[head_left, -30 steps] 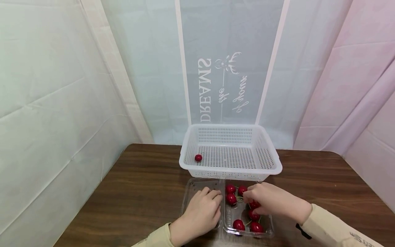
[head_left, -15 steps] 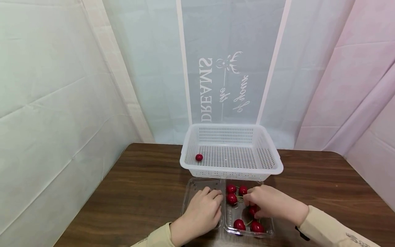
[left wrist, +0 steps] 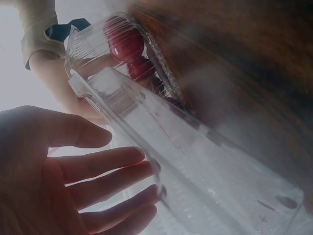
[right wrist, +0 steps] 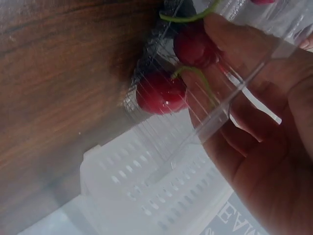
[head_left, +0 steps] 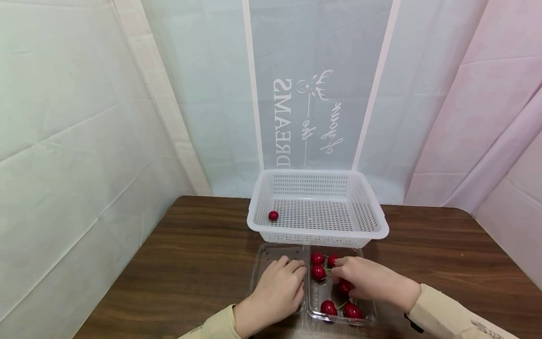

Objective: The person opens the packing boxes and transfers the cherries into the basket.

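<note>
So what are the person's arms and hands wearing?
Both hands, the left hand and the right hand, are bare: no gloves and no rings that show. Each arm wears a pale cream long sleeve. The right sleeve has small dark lettering and a dark strap at the wrist.

A brown wood-grain table (head_left: 199, 263) stands against pale fabric sheets (head_left: 76, 113), white at the left and pinkish at the right. Behind it hangs a translucent panel (head_left: 313, 47) bearing mirrored white lettering (head_left: 282, 123) and a small deer emblem (head_left: 313, 85).
</note>
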